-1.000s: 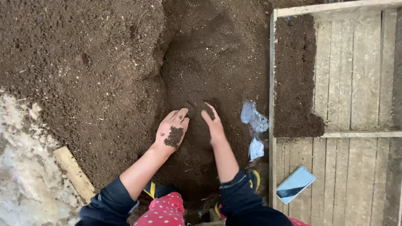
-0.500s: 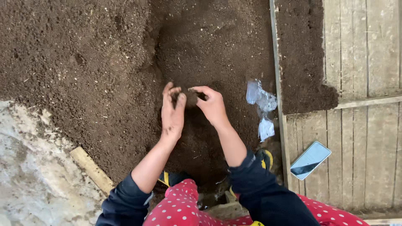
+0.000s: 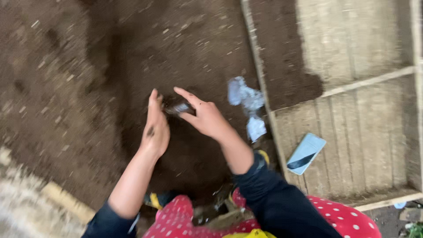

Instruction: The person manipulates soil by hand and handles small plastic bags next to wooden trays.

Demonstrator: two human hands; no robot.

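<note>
**Two hands over dark soil, small object between them**

- Left hand: raised edge-on above the soil, fingers straight and together, palm turned toward the other hand; a smear of soil on its side. Holds nothing that can be made out.
- Right hand: fingers spread, index finger extended, thumb and fingertips pinching a small dark clump with a pale glint. Blur hides what the clump is. It sits between the two hands, just beside the left fingertips.
- Soil heap: dark, loose, flecked with pale bits, filling the ground under and beyond both hands.
- Crumpled pale-blue plastic scrap: lying on the soil, near the right hand.
- Wooden frame with slats: right of the soil, partly covered with soil at its upper end.
- Light-blue phone: flat on the slats.
- Red polka-dot garment: at bottom edge.
</note>
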